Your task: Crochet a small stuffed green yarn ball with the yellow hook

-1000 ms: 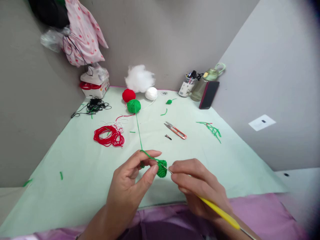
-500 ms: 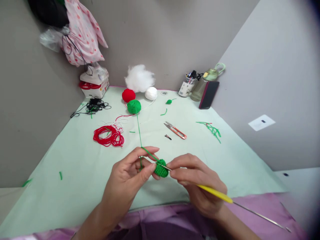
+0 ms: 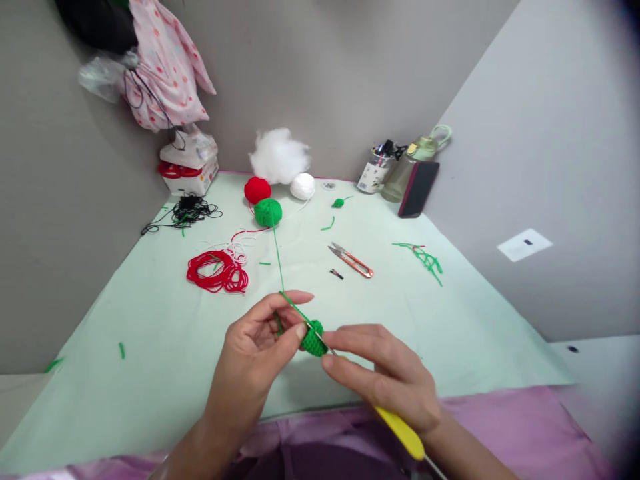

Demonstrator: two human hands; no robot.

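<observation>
Between thumb and fingers, my left hand (image 3: 260, 343) pinches a small green crochet piece (image 3: 315, 339). Green yarn runs over its raised index finger from the green yarn ball (image 3: 269, 213) at the back. My right hand (image 3: 387, 370) grips a crochet hook with a yellow handle (image 3: 400, 432); the metal tip is at the upper part of the crochet piece, where a strand meets it. Part of the handle is hidden behind my right fingers.
Orange thread snips (image 3: 353, 260) and a small dark clip (image 3: 337, 274) lie beyond my hands. Coiled red cord (image 3: 217, 272) sits to the left, green yarn scraps (image 3: 425, 260) to the right. White stuffing (image 3: 280, 157), a phone (image 3: 419, 190) and a bottle (image 3: 397, 177) stand farther back.
My right hand has turned, swinging the yellow handle downward and to the left. The crochet piece has shifted slightly left and tilted. My left hand keeps its pinch.
</observation>
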